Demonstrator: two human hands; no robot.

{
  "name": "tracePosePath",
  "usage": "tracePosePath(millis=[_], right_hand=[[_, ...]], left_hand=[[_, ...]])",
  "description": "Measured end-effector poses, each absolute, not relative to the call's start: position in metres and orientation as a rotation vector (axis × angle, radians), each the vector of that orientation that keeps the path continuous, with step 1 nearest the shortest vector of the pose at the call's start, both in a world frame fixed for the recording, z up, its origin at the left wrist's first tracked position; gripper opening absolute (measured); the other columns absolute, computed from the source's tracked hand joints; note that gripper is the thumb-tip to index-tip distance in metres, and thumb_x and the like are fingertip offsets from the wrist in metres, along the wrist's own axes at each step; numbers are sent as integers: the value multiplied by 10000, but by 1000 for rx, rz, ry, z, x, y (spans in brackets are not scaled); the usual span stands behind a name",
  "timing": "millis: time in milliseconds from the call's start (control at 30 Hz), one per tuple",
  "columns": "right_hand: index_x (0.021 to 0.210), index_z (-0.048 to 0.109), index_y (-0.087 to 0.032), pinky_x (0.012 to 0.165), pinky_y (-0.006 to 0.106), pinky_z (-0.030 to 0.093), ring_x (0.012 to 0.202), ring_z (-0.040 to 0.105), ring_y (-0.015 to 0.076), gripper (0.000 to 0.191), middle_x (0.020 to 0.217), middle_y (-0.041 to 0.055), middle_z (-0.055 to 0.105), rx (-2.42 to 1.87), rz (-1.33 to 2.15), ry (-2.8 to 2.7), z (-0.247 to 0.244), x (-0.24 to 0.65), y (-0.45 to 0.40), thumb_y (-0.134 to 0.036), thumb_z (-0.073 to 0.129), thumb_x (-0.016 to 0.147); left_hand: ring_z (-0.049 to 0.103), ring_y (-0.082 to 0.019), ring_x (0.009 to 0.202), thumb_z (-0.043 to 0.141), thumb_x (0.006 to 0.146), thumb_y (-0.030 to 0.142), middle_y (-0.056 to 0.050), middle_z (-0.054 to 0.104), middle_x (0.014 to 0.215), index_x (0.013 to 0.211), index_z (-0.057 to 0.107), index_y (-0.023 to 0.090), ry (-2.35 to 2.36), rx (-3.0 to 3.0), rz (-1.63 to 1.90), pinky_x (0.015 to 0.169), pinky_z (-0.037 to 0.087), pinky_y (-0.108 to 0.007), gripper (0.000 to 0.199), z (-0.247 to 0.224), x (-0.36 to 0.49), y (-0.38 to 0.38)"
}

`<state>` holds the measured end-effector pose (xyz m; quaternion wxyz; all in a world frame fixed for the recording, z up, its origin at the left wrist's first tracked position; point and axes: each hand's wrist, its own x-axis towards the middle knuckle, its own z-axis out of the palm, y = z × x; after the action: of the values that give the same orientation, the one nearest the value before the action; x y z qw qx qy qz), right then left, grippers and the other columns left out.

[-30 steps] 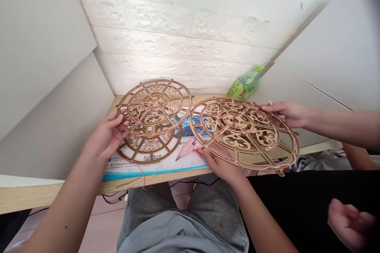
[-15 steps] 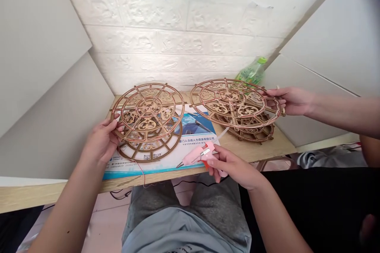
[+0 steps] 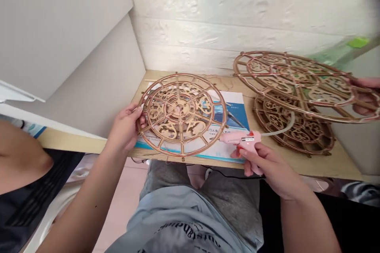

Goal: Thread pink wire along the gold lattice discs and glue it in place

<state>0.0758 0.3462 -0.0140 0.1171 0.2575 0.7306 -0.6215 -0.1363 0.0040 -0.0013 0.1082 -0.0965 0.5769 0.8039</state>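
Note:
My left hand [image 3: 126,126] grips the left rim of a round wooden openwork panel [image 3: 179,108], tilted above the table, with spokes and scroll cutouts. Fingers of my right hand [image 3: 264,160] wrap the handle of a pink hot glue gun [image 3: 237,137]. Its nozzle points left, close to the panel's lower right rim, and a long pale glue stick [image 3: 282,129] curves out of its back. Under the panel lies a blue and white printed sheet [image 3: 237,99], partly covered.
At the right, another person's hand [image 3: 366,91] holds a second round panel [image 3: 293,79] above a stack of similar panels [image 3: 308,142]. A green-capped bottle [image 3: 335,53] stands behind, by the white brick wall. Someone's arm [image 3: 23,150] shows at far left.
The view has turned left. My panel has come forward, covering more of the sheet. The glue gun has swung to a more level angle. The co-worker's panel has risen off the stack.

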Motion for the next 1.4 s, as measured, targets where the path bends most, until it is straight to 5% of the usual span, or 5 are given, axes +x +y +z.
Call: tracePosePath(millis=[433,633,767,1100,1400], right_hand=[[890,690,-196,586,249,490,633,591,146,661,745,66,729,1097,-1915,2094,-13,49,319,-720,989,620],[872,754,-180,459,228,277,482,339,77,469,520,-25,472,1031,-2058,1886,-7,55,318,-554,987,709],[877,762,-199,449,243,195,475,196,32,346,716,4,624,1109,-2234,1739,-6,57,317,-448,967,751],[894,706,-208,454,250,168,555,-15,40,191,817,1,552,1208,-2427,1606,-4,65,316,-375,728,983],[988,698,-258,464,262,212,555,22,64,197,889,6,580,1121,-2395,1758,-4,74,318,-427,617,1052]], left_hand=[[431,-77,501,510,1027,47,47,496,611,1310,685,103,1705,-242,2316,411,321,-128,337,0,-148,18],[411,-77,488,525,1052,78,43,476,597,1273,718,160,1655,-262,2402,421,301,-137,305,-7,-153,12],[393,-76,484,549,1046,89,39,464,592,1277,740,166,1665,-260,2443,430,300,-151,310,-13,-153,8],[343,-86,457,545,1033,110,48,434,543,1329,724,156,1672,-259,2460,441,306,-162,349,-17,-141,-4],[347,-62,456,708,926,138,37,432,551,1254,801,203,1675,-376,2427,394,308,-117,348,-17,-97,-42]])
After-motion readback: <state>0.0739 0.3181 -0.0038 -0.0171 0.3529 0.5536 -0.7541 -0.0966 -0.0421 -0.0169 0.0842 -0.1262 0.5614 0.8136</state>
